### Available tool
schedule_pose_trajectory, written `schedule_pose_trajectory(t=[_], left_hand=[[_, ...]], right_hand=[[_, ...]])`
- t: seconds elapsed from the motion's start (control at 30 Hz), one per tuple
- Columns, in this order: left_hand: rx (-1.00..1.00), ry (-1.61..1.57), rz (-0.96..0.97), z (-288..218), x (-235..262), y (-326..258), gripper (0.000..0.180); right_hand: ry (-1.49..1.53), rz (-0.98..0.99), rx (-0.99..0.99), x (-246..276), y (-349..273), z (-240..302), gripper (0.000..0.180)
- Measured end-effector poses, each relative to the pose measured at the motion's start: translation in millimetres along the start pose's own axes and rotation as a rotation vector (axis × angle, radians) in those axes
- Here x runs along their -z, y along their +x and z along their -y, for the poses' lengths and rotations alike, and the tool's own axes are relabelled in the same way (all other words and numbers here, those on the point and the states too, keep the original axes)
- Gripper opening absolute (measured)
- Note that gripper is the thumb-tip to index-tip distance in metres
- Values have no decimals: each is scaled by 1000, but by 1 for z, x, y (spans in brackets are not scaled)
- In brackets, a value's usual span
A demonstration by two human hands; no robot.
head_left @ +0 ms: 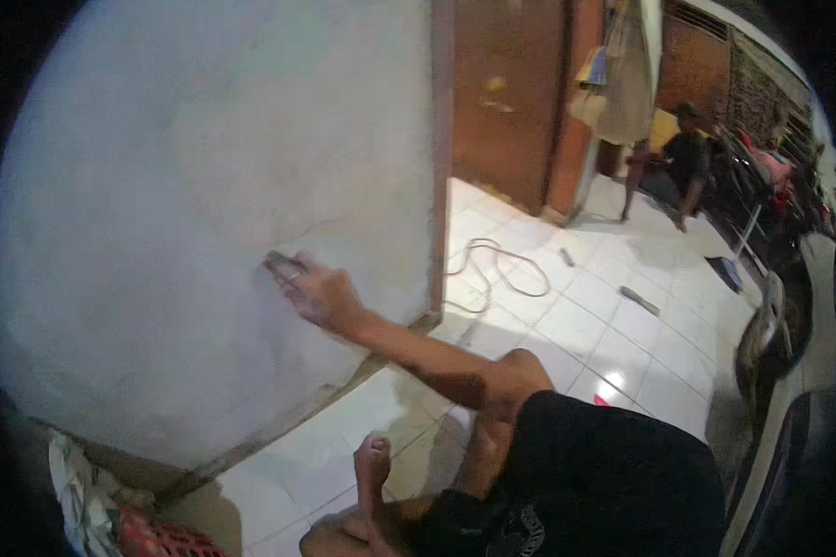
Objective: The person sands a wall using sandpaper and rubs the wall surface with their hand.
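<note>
My right hand [320, 292] reaches across to the pale, patchy wall [204, 186], its arm coming from the right of the view. Its fingers are closed on a small dark flat piece [274, 262], held against or very near the wall; blur hides its exact kind. Greyish smudges and a thin crack mark the surface around it. Below the wall, a bare foot [373, 455] rests by the white floor tiles [297, 478], with black clothing [613, 464] to its right. My left hand is not visible.
A looped cord [520, 255] lies on the tiles near a brown door [506, 102]. Beyond are a long greyish tool [639, 300] and a dustpan [724, 272]. Another person [687, 158] crouches beside motorbikes [762, 176]. A red basket [167, 538] stands lower left.
</note>
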State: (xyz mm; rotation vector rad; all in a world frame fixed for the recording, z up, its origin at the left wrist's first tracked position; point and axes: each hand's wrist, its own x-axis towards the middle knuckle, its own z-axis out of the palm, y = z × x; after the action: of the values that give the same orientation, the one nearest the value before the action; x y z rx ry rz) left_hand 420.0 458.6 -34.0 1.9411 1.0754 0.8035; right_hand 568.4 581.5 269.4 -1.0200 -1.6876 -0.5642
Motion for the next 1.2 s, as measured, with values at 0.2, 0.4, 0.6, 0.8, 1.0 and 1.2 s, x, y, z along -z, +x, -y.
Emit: schedule_pose_trajectory(t=[0.2, 0.4, 0.6, 0.8, 1.0, 1.2], left_hand=[[124, -41, 55, 6, -7, 5, 26], [129, -46, 23, 11, -11, 2, 28], [153, -23, -1, 11, -8, 1, 29], [126, -83, 12, 17, -7, 0, 30], [265, -83, -9, 6, 4, -2, 20], [105, 27, -55, -14, 0, -3, 22]], right_hand=[[-29, 18, -2, -11, 21, 3, 34], [-29, 6, -57, -6, -4, 3, 28], [-51, 49, -46, -9, 12, 5, 29], [-20, 109, -78, 4, -44, -22, 44], [13, 657, -307, 34, -180, -43, 43], [2, 811, -368, 66, -313, -30, 40]])
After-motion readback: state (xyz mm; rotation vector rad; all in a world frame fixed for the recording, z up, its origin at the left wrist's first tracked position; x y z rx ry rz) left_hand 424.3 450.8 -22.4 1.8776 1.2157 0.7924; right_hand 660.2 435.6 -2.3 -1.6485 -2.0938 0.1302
